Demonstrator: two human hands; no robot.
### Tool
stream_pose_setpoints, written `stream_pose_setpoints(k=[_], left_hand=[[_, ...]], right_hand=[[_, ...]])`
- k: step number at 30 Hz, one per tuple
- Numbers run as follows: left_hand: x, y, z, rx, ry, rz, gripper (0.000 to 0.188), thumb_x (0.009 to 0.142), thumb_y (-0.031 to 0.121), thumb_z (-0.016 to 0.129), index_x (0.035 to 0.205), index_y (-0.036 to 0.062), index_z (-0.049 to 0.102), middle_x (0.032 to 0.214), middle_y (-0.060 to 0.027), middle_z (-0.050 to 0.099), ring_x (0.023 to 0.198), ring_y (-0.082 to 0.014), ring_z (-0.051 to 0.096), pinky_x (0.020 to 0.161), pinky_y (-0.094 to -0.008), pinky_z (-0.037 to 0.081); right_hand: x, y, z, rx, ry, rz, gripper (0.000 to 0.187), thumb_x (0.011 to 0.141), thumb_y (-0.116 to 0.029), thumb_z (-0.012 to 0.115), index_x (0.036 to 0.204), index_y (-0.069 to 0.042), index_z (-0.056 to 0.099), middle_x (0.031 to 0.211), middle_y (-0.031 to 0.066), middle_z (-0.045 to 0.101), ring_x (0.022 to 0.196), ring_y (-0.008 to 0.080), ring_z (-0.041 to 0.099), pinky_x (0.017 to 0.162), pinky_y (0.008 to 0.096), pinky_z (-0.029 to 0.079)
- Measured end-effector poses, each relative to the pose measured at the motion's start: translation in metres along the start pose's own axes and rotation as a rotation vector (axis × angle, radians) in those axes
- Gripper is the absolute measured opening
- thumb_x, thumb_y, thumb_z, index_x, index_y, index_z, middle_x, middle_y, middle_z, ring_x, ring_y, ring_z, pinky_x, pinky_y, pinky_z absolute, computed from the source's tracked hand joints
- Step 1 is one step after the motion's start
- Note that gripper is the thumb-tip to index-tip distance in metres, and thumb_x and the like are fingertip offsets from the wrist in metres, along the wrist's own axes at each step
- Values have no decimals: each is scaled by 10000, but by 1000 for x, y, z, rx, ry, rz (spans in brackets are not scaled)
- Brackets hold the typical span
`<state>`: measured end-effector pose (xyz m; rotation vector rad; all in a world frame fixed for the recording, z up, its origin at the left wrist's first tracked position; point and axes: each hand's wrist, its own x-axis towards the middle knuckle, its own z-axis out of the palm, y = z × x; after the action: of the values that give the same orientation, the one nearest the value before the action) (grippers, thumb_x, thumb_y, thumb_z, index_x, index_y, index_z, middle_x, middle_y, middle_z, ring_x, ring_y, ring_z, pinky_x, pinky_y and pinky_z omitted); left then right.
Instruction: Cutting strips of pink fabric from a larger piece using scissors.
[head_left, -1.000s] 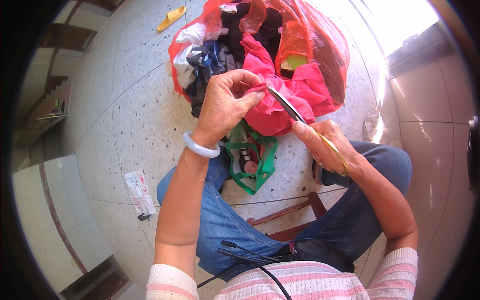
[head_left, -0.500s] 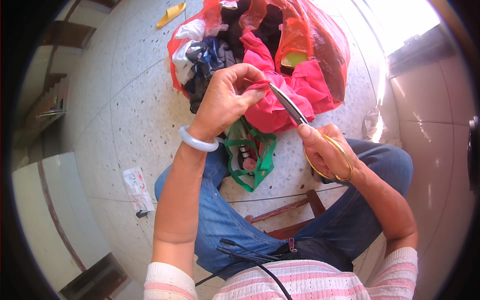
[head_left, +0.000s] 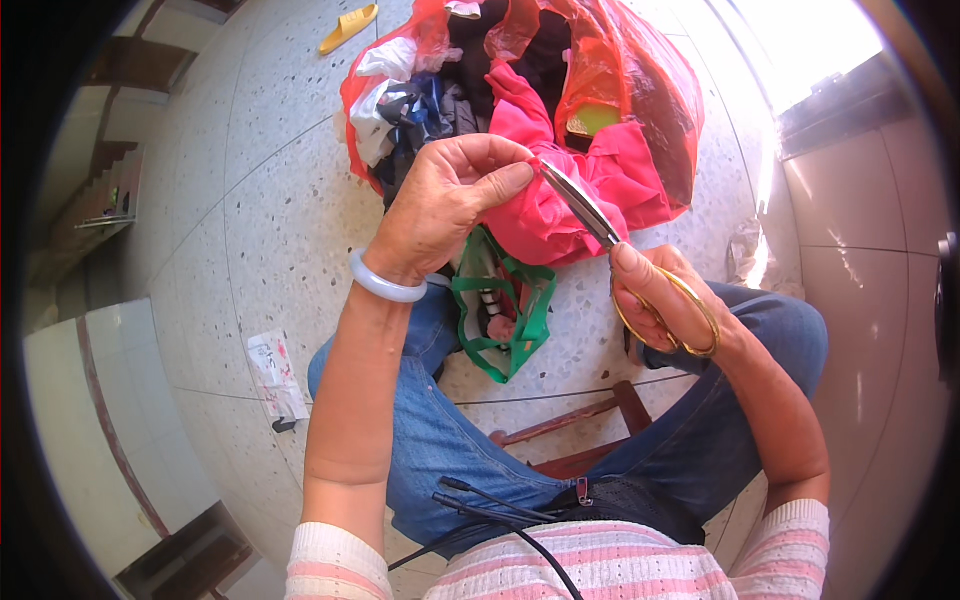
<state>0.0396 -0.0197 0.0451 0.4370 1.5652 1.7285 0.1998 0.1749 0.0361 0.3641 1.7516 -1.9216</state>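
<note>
Gold-handled scissors [head_left: 587,208] rest in my right hand [head_left: 668,298], which is closed around the loops. Their blades point up and to the left, with the tip beside the fingertips of my left hand [head_left: 445,195]. Thumb and forefinger of that left hand are pinched on a small red piece of cloth [head_left: 534,162], mostly hidden by the fingers. Under both hands spreads bright pink fabric [head_left: 545,222], spilling out of a large red plastic bag [head_left: 655,85]. I cannot tell whether the red piece is joined to the pink fabric.
Dark clothes and white plastic [head_left: 375,125] fill the bag's left side. A green-edged bag [head_left: 530,325] stands between my knees, near a wooden stool [head_left: 630,408]. A yellow slipper [head_left: 348,29] and a printed packet [head_left: 276,375] lie on the tiled floor. Black cables [head_left: 490,512] hang at my waist.
The red cloth, earlier folded over my left fingers, now shows only as a small bit at the fingertips. The scissors remain close to it, shifted slightly right.
</note>
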Motion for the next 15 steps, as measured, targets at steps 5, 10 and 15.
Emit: stream_pose_setpoints(k=[5, 10, 15], left_hand=[[0, 0, 0, 100, 14, -3, 174, 868, 63, 660, 1022, -16, 646, 933, -59, 669, 850, -97, 628, 798, -225, 511], [2, -4, 2, 336, 17, 53, 122, 859, 33, 656, 971, -14, 650, 892, -33, 657, 811, -81, 615, 763, -221, 515], [5, -11, 1, 452, 40, 106, 105, 858, 21, 649, 957, -15, 648, 872, -20, 651, 793, -66, 601, 738, -215, 506]], right_hand=[[2, -2, 3, -103, 72, -9, 653, 932, -596, 423, 495, -115, 370, 401, -13, 363, 322, 61, 367, 320, 201, 262], [4, -4, 6, -192, 128, -53, 663, 930, -588, 437, 463, -127, 345, 386, -14, 354, 312, 62, 367, 316, 207, 266], [2, 2, 10, 59, 41, 43, 649, 954, -546, 424, 473, -117, 354, 396, -10, 355, 309, 71, 354, 309, 220, 250]])
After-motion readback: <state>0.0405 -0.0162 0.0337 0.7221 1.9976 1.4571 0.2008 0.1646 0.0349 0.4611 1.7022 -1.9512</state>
